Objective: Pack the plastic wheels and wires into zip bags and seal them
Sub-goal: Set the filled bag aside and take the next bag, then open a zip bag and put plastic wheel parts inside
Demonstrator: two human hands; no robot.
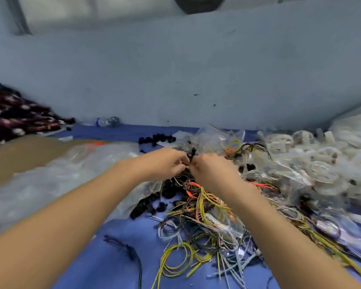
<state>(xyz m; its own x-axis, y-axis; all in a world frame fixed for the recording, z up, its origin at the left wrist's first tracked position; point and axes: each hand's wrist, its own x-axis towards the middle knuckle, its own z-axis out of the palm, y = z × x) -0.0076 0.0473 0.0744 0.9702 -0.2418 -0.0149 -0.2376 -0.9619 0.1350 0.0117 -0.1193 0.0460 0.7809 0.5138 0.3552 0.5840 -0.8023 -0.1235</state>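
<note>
Pinching at a small bundle drawn from the wires, the left hand and the right hand are meeting knuckle to knuckle at frame centre. Each grip is closing tight, fingers curling inward onto thin strands that are trailing down into the pile; motion blur is hiding exactly which strands.

Judgement: the wires are behaving as light, limp and springy, and they are snagging on one another. Taking hold at the middle of a coiled bunch is looking better than pulling on a loose end, which would be dragging the whole tangle along.

Black plastic wheels are lying heaped just left of the tangle, under the forearms. These are looking small, hard and prone to rolling, so scooping is suiting them better than picking singly.

Filled zip bags are piling up at centre right. A clear plastic sheet is spreading at left over brown cardboard. Everything is resting on a blue sheet. A bottle and a patterned cloth are lying at upper left by the wall.
</note>
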